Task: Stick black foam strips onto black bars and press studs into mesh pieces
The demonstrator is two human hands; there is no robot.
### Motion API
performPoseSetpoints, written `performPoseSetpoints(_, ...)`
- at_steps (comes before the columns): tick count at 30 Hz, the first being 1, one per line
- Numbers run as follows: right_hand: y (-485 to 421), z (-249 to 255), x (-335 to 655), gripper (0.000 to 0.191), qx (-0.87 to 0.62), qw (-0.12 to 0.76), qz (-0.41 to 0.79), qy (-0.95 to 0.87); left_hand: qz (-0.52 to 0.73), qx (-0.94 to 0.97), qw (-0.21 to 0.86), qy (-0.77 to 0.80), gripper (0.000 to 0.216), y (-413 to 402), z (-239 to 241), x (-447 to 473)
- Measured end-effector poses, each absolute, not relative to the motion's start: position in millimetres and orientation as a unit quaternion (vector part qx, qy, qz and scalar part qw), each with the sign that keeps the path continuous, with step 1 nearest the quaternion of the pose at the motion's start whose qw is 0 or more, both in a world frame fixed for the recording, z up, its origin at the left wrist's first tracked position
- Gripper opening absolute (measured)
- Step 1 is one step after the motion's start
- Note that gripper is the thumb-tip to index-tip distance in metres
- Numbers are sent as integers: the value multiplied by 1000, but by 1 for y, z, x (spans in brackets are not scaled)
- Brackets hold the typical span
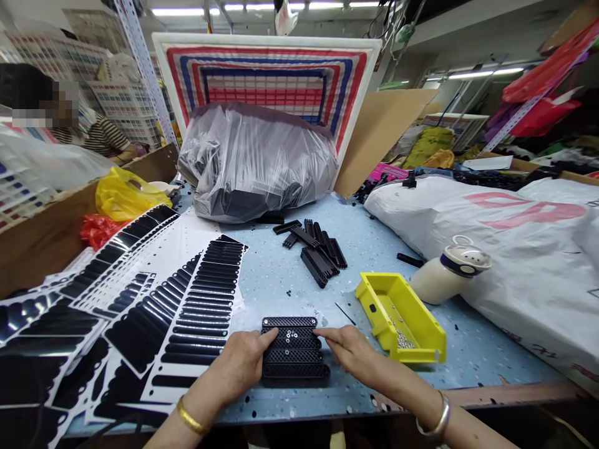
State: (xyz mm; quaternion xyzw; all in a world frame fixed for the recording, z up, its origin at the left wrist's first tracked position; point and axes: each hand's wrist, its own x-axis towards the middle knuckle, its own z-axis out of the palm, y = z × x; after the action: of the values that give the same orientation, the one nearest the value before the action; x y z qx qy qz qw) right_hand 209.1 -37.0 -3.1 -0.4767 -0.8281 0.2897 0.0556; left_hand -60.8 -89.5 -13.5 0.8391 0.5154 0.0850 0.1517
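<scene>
A row of black plastic strips (pixel 292 357) with a mesh pattern lies side by side at the table's front edge. Several small silver ring-like pieces (pixel 291 337) rest loose on the strips; one sits in each end of the farthest strip. My left hand (pixel 246 357) grips the left side of the row, its thumb laid over the top. From the right, my right hand (pixel 350 350) reaches the far strips with fingertips pressed together at their right end; anything between them is too small to make out. A yellow bin (pixel 381 312) beside my right hand holds many small silver pieces.
Behind are a loose pile of black strips (pixel 322 246) and a bulging plastic bag (pixel 262 162). Sheets of glossy black stickers (pixel 201 299) cover the left. A cream bottle (pixel 440 274) and large white sack (pixel 505 249) stand right. Another person (pixel 105 134) sits far left.
</scene>
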Motion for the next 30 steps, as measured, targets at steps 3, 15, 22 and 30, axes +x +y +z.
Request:
performPoseSetpoints(3,-35,1,204,46,-486,58,322,-810,81,839,153,516,59,-89,-14,-61)
performPoseSetpoints(15,-53,-47,228,68,-359,46,28,-932,70,845,110,518,63,-91,-18,-61)
performPoseSetpoints(22,-50,-59,225,75,-351,31,-9,-936,33,850,69,521,69,-97,-16,-74)
performPoseSetpoints(30,-51,-58,224,72,-343,37,7,-938,24,841,42,539,72,-98,-23,-86)
